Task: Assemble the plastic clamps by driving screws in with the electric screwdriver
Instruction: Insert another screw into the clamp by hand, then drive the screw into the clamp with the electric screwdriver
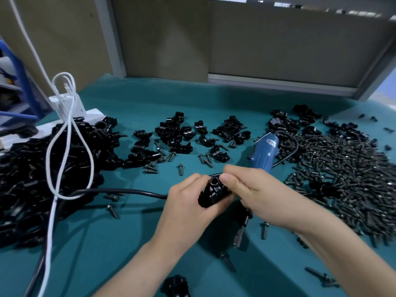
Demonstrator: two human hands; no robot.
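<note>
Near me, both hands, left hand (pixel 188 202) and right hand (pixel 255 189), pinch one clamp (pixel 212 192) above the tabletop (pixel 132 232); halves could slip apart (screwdriver (pixel 264 152) lies beyond, untouched).

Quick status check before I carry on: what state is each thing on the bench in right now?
Left hand: gripping the clamp.
Right hand: fingertips on the clamp's top.
Clamp: held off the table, screw hole facing up, no screw visible.
Electric screwdriver: lying on the table, partly behind the right hand.
Screw pile: loose, at the right.
Clamp pile: heaped at the left.
</note>
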